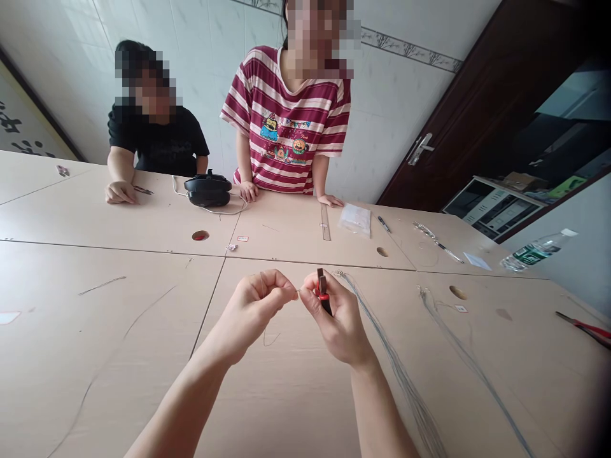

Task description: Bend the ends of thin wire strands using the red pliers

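In the head view my left hand [252, 312] is closed in a pinch on a thin cord [270, 343], which loops down below its fingers. My right hand [344, 321] is wrapped around small pliers [324, 299] with red and black handles, jaws pointing up. Its thumb and forefinger meet the left fingertips, and the cord's end lies between them; the detail there is too small to make out. A bundle of grey-blue cords [389, 350] with metal ends stretches along the table beside my right forearm.
Another cord bundle [477, 372] and red-handled pliers [585, 327] lie at the right, near a plastic bottle [534, 251]. Across the table [119, 337] are a ruler [325, 222], a plastic bag [356, 219] and a black device [209, 189]. Two people are at the far side, hands on the tabletop.
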Demonstrator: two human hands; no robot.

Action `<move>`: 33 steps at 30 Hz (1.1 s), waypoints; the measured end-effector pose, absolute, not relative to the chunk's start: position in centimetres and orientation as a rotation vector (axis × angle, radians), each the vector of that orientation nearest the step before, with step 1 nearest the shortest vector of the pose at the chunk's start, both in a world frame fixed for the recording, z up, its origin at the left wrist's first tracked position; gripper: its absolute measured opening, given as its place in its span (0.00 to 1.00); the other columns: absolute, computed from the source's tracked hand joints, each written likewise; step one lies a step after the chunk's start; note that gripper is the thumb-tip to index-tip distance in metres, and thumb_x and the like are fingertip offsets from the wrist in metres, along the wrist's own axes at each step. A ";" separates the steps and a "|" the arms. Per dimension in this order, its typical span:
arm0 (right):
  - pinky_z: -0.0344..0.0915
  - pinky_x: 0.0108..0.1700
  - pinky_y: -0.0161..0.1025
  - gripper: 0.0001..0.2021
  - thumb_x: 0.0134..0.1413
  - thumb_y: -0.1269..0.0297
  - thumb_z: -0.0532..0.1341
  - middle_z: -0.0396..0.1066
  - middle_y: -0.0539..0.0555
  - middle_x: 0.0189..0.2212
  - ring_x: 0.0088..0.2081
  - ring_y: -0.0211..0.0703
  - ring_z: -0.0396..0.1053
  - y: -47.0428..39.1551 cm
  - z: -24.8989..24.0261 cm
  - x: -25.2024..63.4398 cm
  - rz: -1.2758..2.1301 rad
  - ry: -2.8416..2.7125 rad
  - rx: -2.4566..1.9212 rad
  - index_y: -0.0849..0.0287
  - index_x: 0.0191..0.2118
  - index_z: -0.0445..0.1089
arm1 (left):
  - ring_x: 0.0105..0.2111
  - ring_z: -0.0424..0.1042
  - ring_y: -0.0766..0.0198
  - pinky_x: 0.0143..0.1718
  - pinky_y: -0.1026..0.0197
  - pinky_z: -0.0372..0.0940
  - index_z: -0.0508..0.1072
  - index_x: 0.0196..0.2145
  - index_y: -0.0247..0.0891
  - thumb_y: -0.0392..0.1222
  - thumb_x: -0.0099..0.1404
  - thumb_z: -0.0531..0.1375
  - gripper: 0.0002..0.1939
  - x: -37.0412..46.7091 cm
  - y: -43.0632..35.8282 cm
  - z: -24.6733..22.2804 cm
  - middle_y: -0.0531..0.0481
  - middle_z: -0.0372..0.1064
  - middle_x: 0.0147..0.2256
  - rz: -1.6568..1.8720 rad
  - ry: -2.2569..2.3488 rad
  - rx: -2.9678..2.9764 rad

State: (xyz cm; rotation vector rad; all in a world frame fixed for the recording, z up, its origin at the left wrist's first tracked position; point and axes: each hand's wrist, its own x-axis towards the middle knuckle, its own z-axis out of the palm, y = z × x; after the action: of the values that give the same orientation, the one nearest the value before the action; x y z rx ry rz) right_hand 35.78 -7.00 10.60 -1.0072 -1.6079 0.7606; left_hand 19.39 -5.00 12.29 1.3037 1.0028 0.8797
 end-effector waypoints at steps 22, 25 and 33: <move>0.60 0.41 0.43 0.11 0.48 0.79 0.53 0.65 0.51 0.30 0.33 0.45 0.61 -5.7 8.3 35.0 -0.060 -1.807 -1.293 0.56 0.35 0.62 | 0.21 0.38 0.72 0.22 0.65 0.36 0.63 0.25 0.37 0.40 0.60 0.59 0.09 19.8 -4.2 12.1 0.61 0.41 0.20 1.087 1.043 0.969; 0.59 0.41 0.43 0.10 0.49 0.79 0.54 0.65 0.52 0.30 0.34 0.45 0.62 -5.7 8.0 34.8 -0.073 -1.818 -1.291 0.56 0.35 0.62 | 0.20 0.38 0.72 0.22 0.65 0.36 0.64 0.24 0.37 0.40 0.59 0.59 0.09 20.0 -4.4 12.2 0.61 0.41 0.19 1.088 1.039 0.972; 0.60 0.40 0.42 0.09 0.51 0.78 0.54 0.66 0.52 0.30 0.33 0.45 0.63 -5.6 7.8 34.7 -0.077 -1.815 -1.285 0.56 0.34 0.63 | 0.20 0.38 0.71 0.21 0.64 0.37 0.64 0.24 0.38 0.41 0.58 0.60 0.09 20.1 -4.5 12.2 0.62 0.43 0.18 1.096 1.051 1.007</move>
State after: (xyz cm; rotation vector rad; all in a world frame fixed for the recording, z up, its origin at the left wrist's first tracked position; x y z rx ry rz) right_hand 34.71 -5.59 7.85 -1.2847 -1.8145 -0.0766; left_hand 20.11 -4.47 12.18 1.0070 1.0515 1.0959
